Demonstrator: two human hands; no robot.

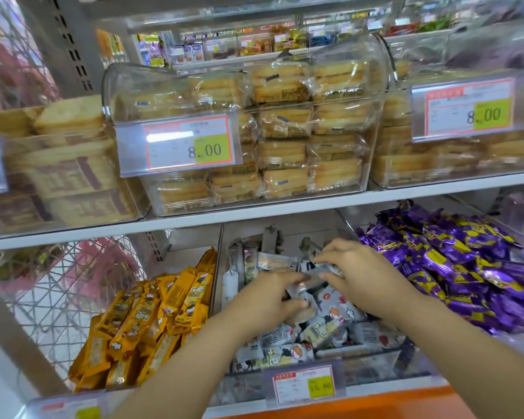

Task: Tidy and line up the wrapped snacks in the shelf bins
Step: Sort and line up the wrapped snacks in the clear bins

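Left hand curls its fingers round one of the grey snacks in the middle bin, right hand pinches another, so I am mid-sorting and should next, I think, stand both upright at the back.

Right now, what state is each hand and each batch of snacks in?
White snacks, jumbled in the middle bin.
Left hand, grips one of the white snacks.
Right hand, pinches another.
Yellow snacks, roughly lined up, on the left.
Purple snacks, loosely heaped, on the right.
Upper clear bin, stacked with wrapped cakes.
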